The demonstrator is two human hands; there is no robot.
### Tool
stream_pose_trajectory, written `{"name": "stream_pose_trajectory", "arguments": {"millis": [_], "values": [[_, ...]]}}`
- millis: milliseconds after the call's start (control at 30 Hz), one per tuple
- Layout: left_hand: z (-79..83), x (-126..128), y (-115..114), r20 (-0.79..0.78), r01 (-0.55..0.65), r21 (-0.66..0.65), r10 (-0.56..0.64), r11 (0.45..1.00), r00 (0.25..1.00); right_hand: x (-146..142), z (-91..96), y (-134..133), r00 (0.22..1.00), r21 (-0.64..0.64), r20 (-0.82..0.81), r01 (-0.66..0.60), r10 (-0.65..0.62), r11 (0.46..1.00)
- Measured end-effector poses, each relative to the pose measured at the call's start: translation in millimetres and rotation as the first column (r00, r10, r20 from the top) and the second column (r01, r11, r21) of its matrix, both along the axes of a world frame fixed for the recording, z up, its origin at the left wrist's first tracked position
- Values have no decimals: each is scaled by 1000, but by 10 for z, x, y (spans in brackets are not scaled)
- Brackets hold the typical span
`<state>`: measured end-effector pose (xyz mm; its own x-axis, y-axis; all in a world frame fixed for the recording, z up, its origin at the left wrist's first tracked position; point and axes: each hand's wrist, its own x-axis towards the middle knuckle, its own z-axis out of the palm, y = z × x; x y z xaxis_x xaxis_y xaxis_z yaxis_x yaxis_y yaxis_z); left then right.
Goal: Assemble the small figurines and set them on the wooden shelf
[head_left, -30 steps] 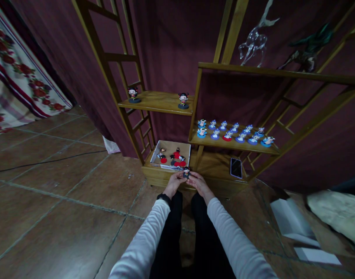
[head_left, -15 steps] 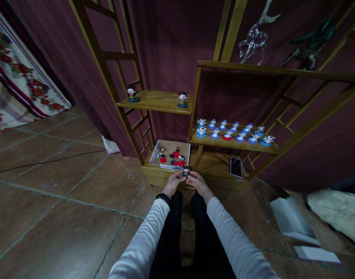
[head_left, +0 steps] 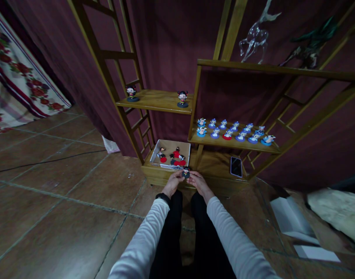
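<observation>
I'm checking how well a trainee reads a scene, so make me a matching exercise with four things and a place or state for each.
Column one:
1. Phone
2. Left hand and right hand
3. Clear deer
4. Open box

Column two:
A. Holding a small figure with a dark base
B. On the low board, toward the left, with figures inside
C. Standing on the upper shelf at the right
D. Lying on the low board, toward the right

Pairs: 1-D, 2-A, 3-C, 4-B

I see 1 black-haired figurine, dark base down, red-fronted, held between left hand and right hand, near the front right corner of the box.
</observation>
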<state>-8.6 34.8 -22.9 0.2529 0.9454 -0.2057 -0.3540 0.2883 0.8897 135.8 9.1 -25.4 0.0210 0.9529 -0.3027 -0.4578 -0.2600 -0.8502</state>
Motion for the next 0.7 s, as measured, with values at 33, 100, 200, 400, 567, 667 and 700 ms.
{"name": "stream_pose_trajectory", "arguments": {"millis": [33,100,200,400,567,667,700], "values": [[-5,1,3,-5,9,-1,-9,1000,1000,-2,6,-3,1000,1,0,2,-2,1000],[-10,1,6,-16,16,-3,-16,1000,1000,-7,17,-10,1000,2,1,7,-7,1000],[-6,-1,4,-9,15,-1,-15,1000,1000,-12,27,-15,1000,1,7,19,-19,1000],[26,-6,-10,-10,30,44,-30,999,1000,-12,46,-18,999,-7,-1,32,-32,999],[14,10,-11,-47,20,90,-16,996,999,-7,39,-13,999,-5,-3,40,-40,999],[6,35,-17,-69,14,115,-7,993,998,-2,21,-8,1000,0,-7,26,-26,1000],[7,44,-20,-74,16,119,-7,993,997,-1,17,-7,1000,0,-9,23,-23,1000]]}}
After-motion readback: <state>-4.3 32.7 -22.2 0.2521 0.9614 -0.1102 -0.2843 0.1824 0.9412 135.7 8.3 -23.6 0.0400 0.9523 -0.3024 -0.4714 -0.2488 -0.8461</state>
